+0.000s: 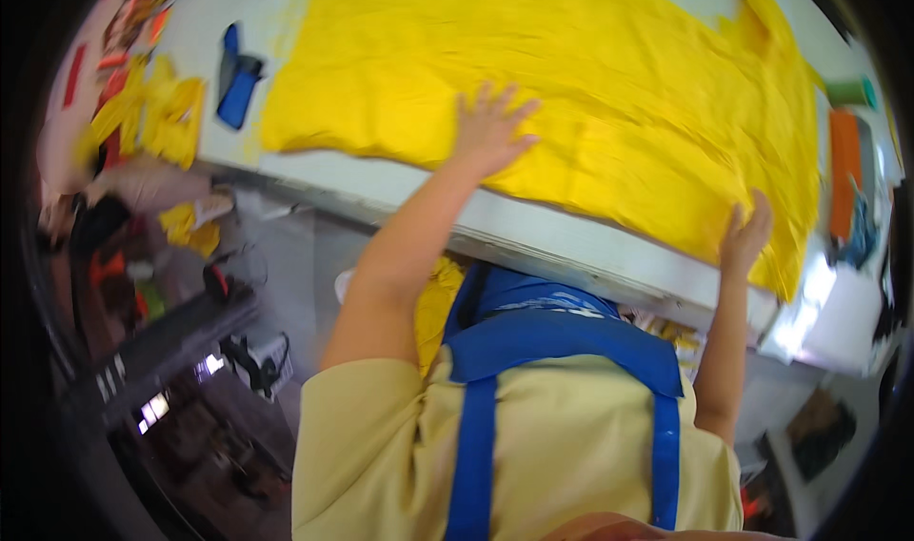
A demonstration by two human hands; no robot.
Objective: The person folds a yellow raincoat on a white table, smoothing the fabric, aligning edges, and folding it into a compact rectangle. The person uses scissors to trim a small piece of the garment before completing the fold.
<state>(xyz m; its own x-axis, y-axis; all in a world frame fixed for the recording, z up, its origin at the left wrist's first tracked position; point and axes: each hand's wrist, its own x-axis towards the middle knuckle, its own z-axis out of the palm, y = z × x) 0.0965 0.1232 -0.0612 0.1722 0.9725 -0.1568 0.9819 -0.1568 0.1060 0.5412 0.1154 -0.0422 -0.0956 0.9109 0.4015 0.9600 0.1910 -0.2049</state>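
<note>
A large sheet of yellow fabric (609,94), lightly wrinkled, lies spread over the white table (371,181). My left hand (490,134) rests on the cloth near its front edge, palm down, fingers spread. Farther right, my right hand (747,232) is at the fabric's front right part, with the thumb and fingers apart. Whether those fingers press on the cloth or hover just over it, I cannot tell. Neither hand grips anything.
A blue and black object (236,79) lies on the table left of the fabric. Crumpled yellow pieces (171,118) sit beyond the left end. To the right are a green roll (850,92), an orange block (844,175) and a bluish cloth (860,232). The table's front edge runs before my waist.
</note>
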